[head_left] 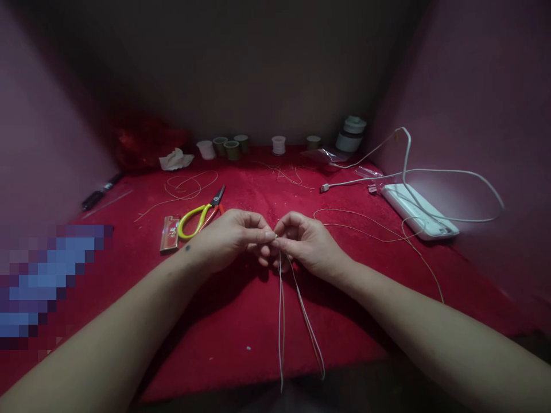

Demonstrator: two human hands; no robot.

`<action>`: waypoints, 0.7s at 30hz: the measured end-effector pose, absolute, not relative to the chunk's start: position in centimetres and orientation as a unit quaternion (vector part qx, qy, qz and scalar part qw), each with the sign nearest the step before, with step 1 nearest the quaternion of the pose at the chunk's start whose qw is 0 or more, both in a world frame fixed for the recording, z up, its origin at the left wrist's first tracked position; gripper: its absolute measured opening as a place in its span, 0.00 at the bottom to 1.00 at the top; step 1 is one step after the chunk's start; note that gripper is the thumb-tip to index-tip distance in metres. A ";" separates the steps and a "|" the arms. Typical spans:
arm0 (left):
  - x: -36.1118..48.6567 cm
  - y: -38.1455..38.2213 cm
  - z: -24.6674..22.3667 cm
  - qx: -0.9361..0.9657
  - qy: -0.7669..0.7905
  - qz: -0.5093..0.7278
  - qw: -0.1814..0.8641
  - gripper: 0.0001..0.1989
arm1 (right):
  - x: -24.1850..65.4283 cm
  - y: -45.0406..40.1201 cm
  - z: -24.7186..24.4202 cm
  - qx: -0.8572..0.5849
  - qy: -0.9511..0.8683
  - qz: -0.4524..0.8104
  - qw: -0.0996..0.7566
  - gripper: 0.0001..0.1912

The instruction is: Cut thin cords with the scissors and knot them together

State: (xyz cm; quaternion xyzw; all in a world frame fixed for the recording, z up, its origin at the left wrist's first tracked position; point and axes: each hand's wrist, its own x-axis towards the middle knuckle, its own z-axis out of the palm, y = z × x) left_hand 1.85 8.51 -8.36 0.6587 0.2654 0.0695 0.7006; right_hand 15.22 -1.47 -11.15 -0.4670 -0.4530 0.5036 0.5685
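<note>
Pretty dim shot tbh, corners go nearly black, soft shadows under the hands (275, 238), faint glow by the right wall (465, 115), blocky pixelation at left.

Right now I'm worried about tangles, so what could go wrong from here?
The thin pale cords hanging in loops below the left hand and right hand could twist together. The loose thin tan cord on the right might snag if pulled, since it loops up to the rectangular white device.
</note>
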 end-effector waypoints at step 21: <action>1.8 8.3 -7.7 0.632 0.287 0.064 0.717 0.08 | 15.5 -1.5 -11.4 -0.399 -0.358 0.637 0.554 0.08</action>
